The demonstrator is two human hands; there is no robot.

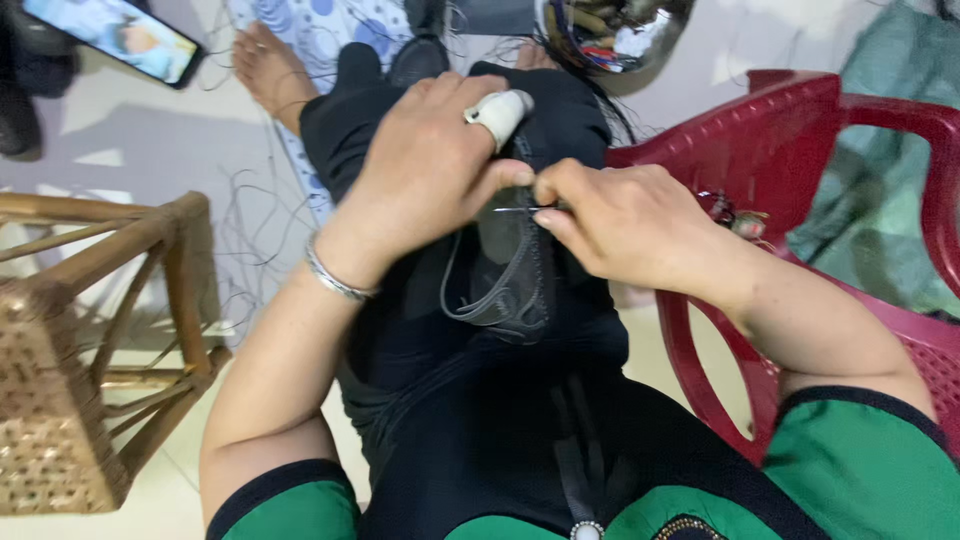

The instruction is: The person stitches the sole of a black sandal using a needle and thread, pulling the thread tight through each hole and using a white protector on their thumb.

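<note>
My left hand (430, 165) grips a fold of black fabric (500, 390) that lies over my lap; a white thimble-like cover (500, 112) sits on one finger and a silver bangle (335, 278) circles the wrist. My right hand (625, 222) pinches a thin sewing needle (520, 209) whose tip points left toward the left thumb, right at the fabric's edge. A sheer black piece with grey trim (505, 290) hangs just below both hands.
A red plastic chair (780, 150) stands on the right with small items on its seat. A woven cane stool (80, 340) is at the left. A phone (115, 35) lies on the floor far left. Loose threads and a bare foot (270, 70) lie ahead.
</note>
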